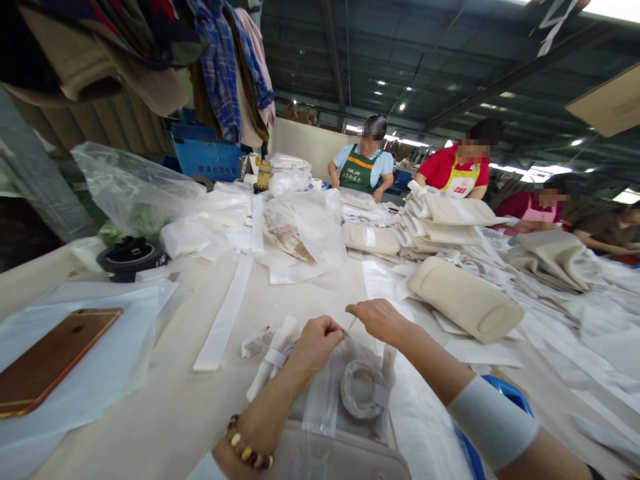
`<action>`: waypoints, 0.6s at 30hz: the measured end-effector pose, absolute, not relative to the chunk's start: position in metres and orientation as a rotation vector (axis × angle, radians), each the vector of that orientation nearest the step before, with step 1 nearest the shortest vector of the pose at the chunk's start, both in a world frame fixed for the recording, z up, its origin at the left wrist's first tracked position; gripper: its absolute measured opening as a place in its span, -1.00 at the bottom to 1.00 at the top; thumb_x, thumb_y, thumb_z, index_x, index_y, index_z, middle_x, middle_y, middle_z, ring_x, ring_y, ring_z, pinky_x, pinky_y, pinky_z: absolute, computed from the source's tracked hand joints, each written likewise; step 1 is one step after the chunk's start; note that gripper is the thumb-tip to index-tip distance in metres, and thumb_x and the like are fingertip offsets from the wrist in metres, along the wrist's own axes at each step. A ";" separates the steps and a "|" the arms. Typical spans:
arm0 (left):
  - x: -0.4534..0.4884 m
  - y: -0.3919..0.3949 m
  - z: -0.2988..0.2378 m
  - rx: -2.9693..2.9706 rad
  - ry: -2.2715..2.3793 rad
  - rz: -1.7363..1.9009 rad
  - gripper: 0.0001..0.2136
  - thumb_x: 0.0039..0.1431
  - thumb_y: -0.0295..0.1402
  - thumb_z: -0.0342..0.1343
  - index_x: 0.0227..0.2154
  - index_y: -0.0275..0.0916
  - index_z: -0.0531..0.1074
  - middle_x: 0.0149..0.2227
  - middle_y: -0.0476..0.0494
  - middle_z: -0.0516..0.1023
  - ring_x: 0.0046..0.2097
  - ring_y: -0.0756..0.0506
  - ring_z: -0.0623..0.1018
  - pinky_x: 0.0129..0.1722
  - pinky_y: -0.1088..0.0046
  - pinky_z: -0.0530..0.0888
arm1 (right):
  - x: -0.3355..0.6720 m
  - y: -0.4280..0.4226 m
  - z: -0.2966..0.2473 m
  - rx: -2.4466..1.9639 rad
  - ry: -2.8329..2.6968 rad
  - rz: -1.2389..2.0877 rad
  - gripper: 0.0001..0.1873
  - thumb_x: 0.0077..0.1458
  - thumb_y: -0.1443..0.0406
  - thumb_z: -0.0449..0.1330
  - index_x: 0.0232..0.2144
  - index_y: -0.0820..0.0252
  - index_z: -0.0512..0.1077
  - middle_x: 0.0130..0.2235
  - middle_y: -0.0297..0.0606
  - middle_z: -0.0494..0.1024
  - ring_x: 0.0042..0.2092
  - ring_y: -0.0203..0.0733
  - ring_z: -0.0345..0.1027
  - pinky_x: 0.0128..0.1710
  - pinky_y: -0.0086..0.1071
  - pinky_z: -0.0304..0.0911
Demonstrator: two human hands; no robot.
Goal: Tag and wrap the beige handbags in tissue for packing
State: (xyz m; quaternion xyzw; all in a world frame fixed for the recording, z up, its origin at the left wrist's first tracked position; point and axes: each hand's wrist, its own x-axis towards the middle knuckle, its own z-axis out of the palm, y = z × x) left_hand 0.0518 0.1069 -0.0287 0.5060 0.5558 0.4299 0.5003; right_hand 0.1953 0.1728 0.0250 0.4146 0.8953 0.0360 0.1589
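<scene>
Beige padded panel (350,457) lying nearest on tabletop (173,407), wrapped pale ring (347,388) resting just beyond. Left hand (314,343) pinching fingers together, contents too small to tell; right hand (383,321) clamping fingers on thin needle-like tool (353,322). Step apparently involving fine fingertip work; next move likely calling for steady aim.

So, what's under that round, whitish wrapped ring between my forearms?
The round, whitish wrapped ring rests on a flat grey-beige surface, visible through its open middle and around it. Whatever lies directly beneath its band, or under that surface, is covered.
</scene>
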 end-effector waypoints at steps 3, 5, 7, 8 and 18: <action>0.051 0.106 -0.029 1.090 1.212 1.140 -0.91 -0.05 -0.35 0.04 -0.55 -0.25 0.34 -0.51 -0.05 0.50 -0.46 0.01 0.37 -0.41 0.51 0.25 | 0.195 0.173 0.031 1.178 2.557 0.118 -0.66 0.06 0.53 -0.01 -0.21 0.20 0.46 -0.26 -0.08 0.58 -0.21 -0.06 0.47 -0.35 -0.37 0.15; 0.049 0.106 -0.027 1.012 1.135 1.190 -0.87 -0.08 -0.30 0.09 -0.54 -0.26 0.36 -0.53 -0.04 0.51 -0.47 0.02 0.38 -0.41 0.52 0.24 | 0.195 0.172 0.036 1.187 2.559 0.129 -0.73 0.05 0.51 0.02 -0.32 0.22 0.48 -0.30 -0.05 0.59 -0.23 -0.03 0.47 -0.37 -0.36 0.14; 0.047 0.105 -0.025 0.926 1.071 1.222 -0.83 -0.12 -0.26 0.14 -0.55 -0.28 0.38 -0.57 -0.05 0.50 -0.49 0.02 0.38 -0.44 0.52 0.23 | 0.195 0.171 0.042 1.207 2.566 0.133 -0.78 0.05 0.49 0.05 -0.39 0.23 0.49 -0.31 -0.03 0.59 -0.24 -0.02 0.47 -0.37 -0.36 0.12; 0.045 0.106 -0.024 0.881 1.038 1.233 -0.80 -0.14 -0.23 0.16 -0.55 -0.29 0.39 -0.58 -0.05 0.49 -0.50 0.02 0.39 -0.45 0.52 0.23 | 0.195 0.170 0.044 1.221 2.572 0.130 -0.79 0.05 0.48 0.06 -0.40 0.23 0.48 -0.32 -0.04 0.59 -0.25 -0.02 0.47 -0.38 -0.36 0.11; 0.045 0.108 -0.030 0.648 0.907 1.284 -0.57 -0.24 -0.40 0.21 -0.18 -0.36 0.51 -0.45 -0.15 0.55 -0.52 0.03 0.47 -0.52 0.54 0.32 | 0.197 0.154 0.058 1.405 2.724 -0.113 -0.78 0.06 0.46 0.05 -0.41 0.15 0.47 -0.33 -0.28 0.56 -0.29 -0.21 0.39 -0.39 -0.42 -0.01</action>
